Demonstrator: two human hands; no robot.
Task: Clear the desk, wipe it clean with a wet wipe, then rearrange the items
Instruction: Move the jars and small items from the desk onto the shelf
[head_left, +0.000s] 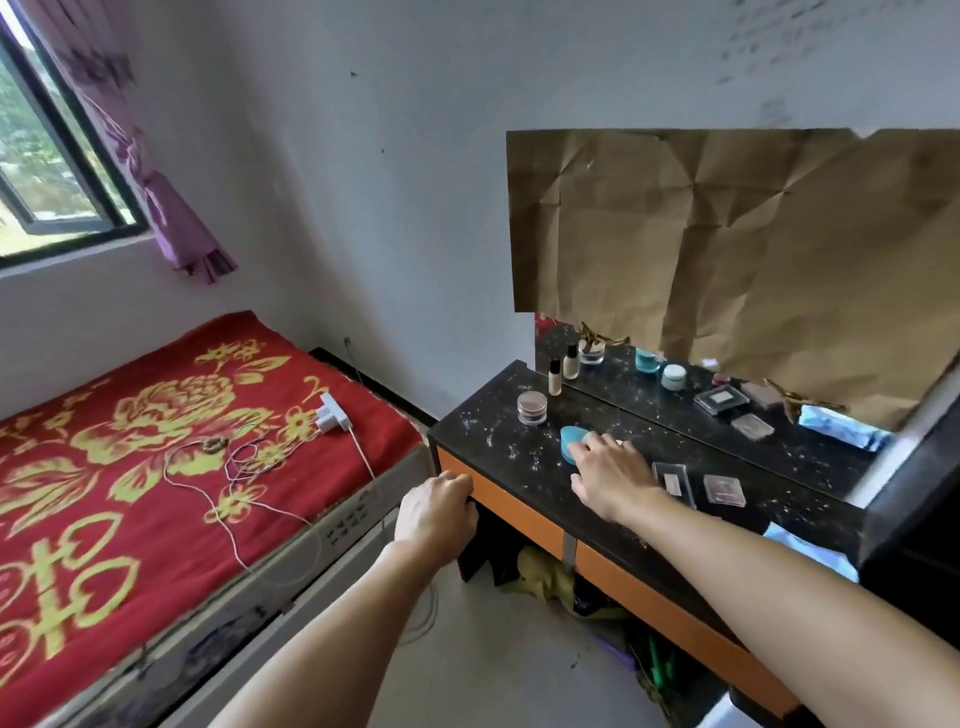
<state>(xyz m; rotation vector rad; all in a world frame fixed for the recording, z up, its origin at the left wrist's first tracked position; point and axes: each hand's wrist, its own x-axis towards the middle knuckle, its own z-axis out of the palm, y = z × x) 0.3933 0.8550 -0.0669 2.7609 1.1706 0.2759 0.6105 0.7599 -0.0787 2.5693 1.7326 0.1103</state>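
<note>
The desk (498, 441) has a dark top speckled with white dust and orange drawer fronts. My right hand (608, 475) lies palm down on it, fingertips touching a teal round case (570, 439), thumb spread apart from the case. My left hand (436, 512) grips the desk's front left corner with curled fingers. A clear jar of pinkish powder (532, 408) and a small cream bottle (555, 376) stand behind the case. Two flat clear compacts (672, 480) (723, 490) lie to the right of my right hand. A light blue pack (808, 551) is partly hidden behind my right forearm.
A mirror (675, 384) at the desk's back, mostly covered by creased brown paper (727, 249), reflects the items. To the left stands a bed with a red flowered cover (156, 441), a white power strip (330, 413) and cables. Clutter lies under the desk (550, 577).
</note>
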